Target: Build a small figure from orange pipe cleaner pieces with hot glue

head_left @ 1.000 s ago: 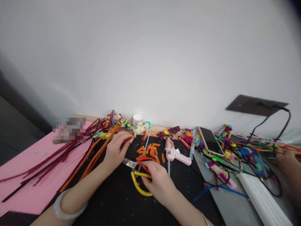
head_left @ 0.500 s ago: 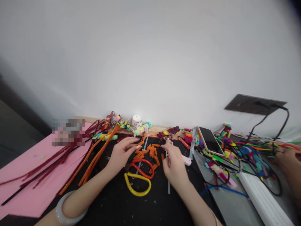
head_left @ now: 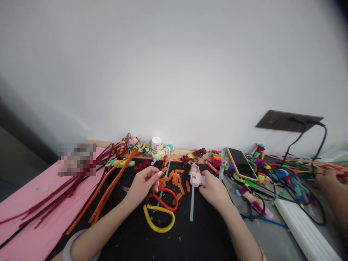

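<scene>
My left hand [head_left: 143,184] pinches a short orange pipe cleaner piece [head_left: 164,169] between thumb and fingertips. Close by on the black mat [head_left: 163,248] lies a loose heap of more orange pieces [head_left: 175,177]. My right hand [head_left: 215,188] is wrapped round the handle of a small pale pink hot glue gun [head_left: 195,177]. A translucent glue stick [head_left: 192,204] sticks out of its rear, towards me. Scissors with one red and one yellow handle loop [head_left: 159,230] lie between my forearms, their blades partly under my left hand.
Long orange pipe cleaners [head_left: 111,186] and dark red ones [head_left: 58,194] lie at left, partly over pink sheeting [head_left: 24,217]. A paper cup [head_left: 157,143] stands by the wall. On the right are a phone [head_left: 241,163], a white power strip [head_left: 304,228], black cables and another person's hand [head_left: 330,183].
My right hand has taken hold of the glue gun and lifted it, turning it so the glue stick points towards me. My left hand has picked up an orange piece.
</scene>
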`<state>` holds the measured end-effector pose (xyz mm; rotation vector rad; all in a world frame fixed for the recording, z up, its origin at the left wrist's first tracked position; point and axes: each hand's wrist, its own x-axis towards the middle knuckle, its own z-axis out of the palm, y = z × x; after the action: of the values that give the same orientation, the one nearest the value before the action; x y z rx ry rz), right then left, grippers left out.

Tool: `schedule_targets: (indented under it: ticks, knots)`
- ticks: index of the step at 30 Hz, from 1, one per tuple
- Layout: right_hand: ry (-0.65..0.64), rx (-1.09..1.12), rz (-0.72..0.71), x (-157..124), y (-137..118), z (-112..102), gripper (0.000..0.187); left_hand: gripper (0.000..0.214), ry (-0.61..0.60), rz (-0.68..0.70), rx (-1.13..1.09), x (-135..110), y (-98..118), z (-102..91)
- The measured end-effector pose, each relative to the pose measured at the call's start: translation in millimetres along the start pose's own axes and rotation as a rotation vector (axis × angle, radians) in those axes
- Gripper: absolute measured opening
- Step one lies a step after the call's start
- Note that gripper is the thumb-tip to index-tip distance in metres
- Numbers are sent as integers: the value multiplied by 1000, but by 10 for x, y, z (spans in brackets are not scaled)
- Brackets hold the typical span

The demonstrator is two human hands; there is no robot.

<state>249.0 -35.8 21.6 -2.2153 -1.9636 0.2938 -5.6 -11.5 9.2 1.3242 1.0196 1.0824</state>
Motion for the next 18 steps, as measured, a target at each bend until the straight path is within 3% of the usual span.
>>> schedule_targets:
  ticks: [5,11,18]
  knots:
    - [108,188,-41,-43,-47,-19,16,21,81,-91,-36,39,-18,-24]
    - [180,519,-162,-83,-171,9,19,27,156,-254,-181,59,-62,-41]
    - [177,638,-247,-109,-246,138,20,20,156,-294,-220,40,-23,-17]
